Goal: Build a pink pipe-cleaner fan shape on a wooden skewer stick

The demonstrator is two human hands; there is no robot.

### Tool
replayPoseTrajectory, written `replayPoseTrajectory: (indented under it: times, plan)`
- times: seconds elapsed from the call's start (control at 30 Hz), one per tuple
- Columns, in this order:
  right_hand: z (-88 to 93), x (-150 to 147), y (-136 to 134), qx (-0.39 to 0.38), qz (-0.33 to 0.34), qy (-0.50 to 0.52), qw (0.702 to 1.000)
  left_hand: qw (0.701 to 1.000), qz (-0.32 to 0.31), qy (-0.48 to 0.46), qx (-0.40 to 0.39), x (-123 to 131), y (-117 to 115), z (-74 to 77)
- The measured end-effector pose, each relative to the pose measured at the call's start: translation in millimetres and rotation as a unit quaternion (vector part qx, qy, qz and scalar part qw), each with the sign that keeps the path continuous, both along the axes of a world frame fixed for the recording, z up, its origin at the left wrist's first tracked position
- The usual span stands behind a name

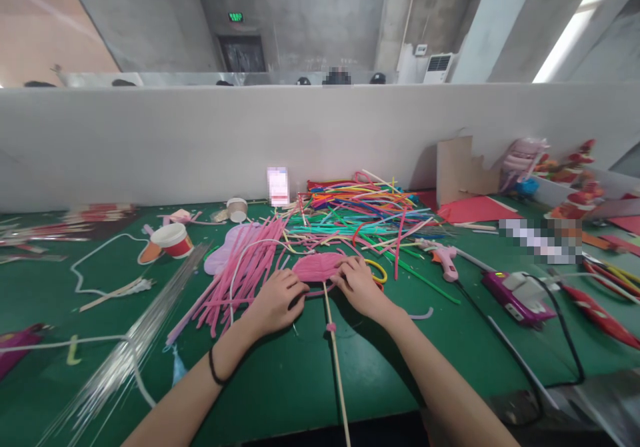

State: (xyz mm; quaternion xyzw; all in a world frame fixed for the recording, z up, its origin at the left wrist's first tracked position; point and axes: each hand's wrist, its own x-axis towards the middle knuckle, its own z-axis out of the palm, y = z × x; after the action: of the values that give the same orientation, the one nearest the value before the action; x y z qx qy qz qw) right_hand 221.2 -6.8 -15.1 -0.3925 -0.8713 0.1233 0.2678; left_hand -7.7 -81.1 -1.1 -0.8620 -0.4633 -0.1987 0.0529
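A rounded pink piece [314, 267] made of pipe cleaners laid side by side is between my hands, above the green table. A thin wooden stick [336, 367] runs from its lower edge toward me, with a small pink band around it partway down. My left hand [281, 298] is closed at the piece's lower left edge, fingertips bent in. At the right edge, my right hand [359, 286] pinches the piece between thumb and fingers. A pink strand shows just below it, between the hands. Loose pink pipe cleaners [240, 274] lie beside my left hand.
Multicoloured pipe cleaners [360, 210] are heaped at the back. A pink glue gun [447, 262] and purple power strip [517, 298] with cables lie right. Thin metal wires [145, 330], a paper cup [173, 240] and a white cable are left. A low partition [200, 144] stands behind.
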Motion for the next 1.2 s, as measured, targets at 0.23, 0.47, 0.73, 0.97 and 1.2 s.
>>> replayPoseTrajectory:
  times: [0.23, 0.47, 0.73, 0.97, 1.2]
  plan:
    - [6.7, 0, -2, 0.011, 0.007, 0.033, 0.999, 1.000, 0.003, 0.018, 0.003, 0, 2, 2.6]
    - [8.6, -3, -6, 0.043, 0.015, 0.040, 0.998, 1.000, -0.001, 0.011, -0.007, -2, 2, 0.8]
    - [21.4, 8, 3, 0.064, -0.090, 0.104, 0.988, 1.000, -0.009, -0.005, -0.001, -5, 6, -4.3]
    - [18.8, 23, 18, 0.095, -0.192, 0.209, 0.954, 1.000, -0.003, 0.002, -0.005, -7, 7, -7.8]
    - [25.1, 13, -2, 0.025, -0.004, 0.059, 0.998, 1.000, -0.002, 0.008, -0.005, -7, 7, -8.0]
